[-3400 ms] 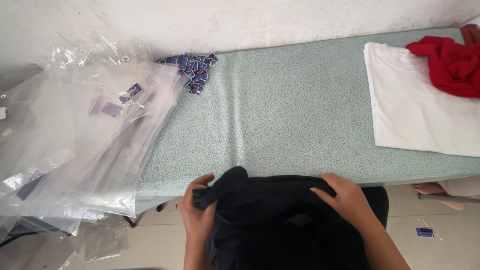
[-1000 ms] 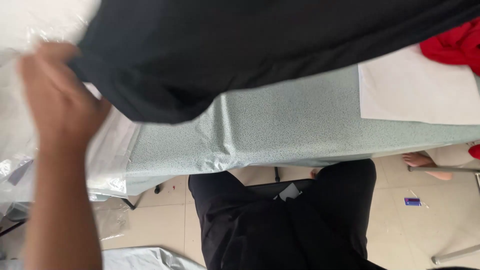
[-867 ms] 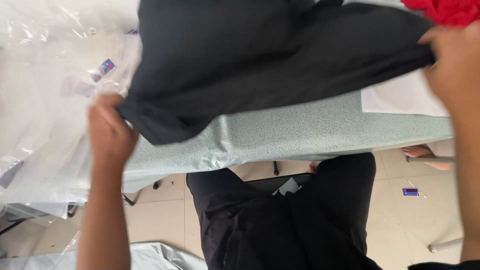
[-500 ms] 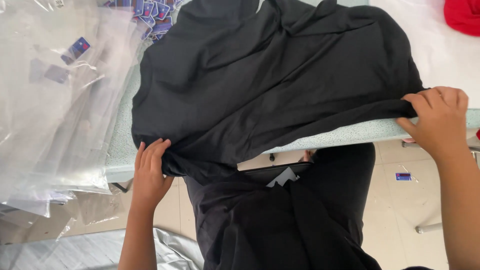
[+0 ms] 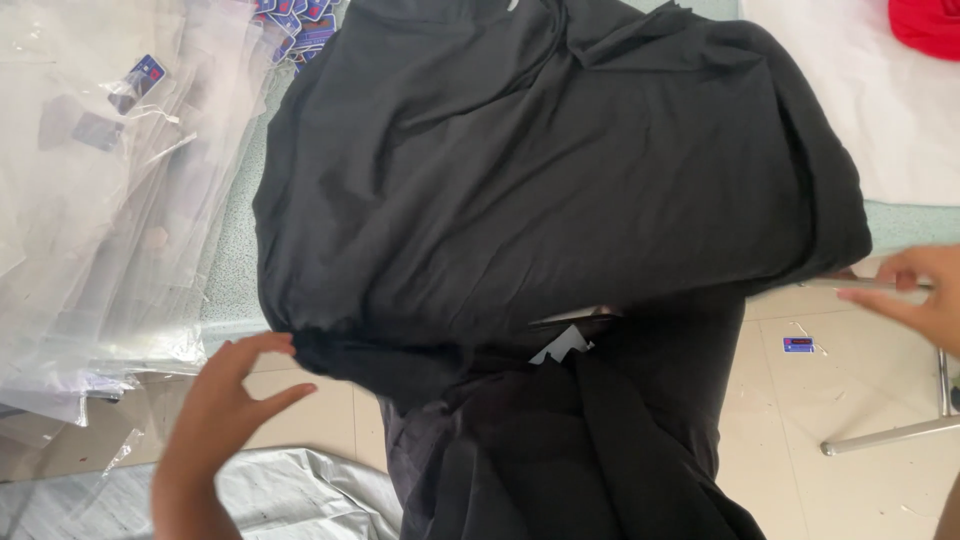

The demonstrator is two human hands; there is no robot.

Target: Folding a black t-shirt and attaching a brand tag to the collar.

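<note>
Open left grip (image 5: 222, 400), right grip (image 5: 915, 290) spread, black garment (image 5: 540, 170)

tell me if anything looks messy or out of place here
The black fabric garment lies rumpled, its near edge hanging off the green speckled table. A small blue tag lies on the tiled floor, and clear plastic bags sprawl over the table's left end.

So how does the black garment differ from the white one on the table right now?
The black garment lies spread and wrinkled across the middle of the table, its lower edge hanging over the near side; the white garment lies flat and smooth at the right end. The black one has nothing on it, while a red cloth rests on the white one. Both open hands, left hand and right hand, are by the black garment's corners. Both garments are plain fabric.
</note>
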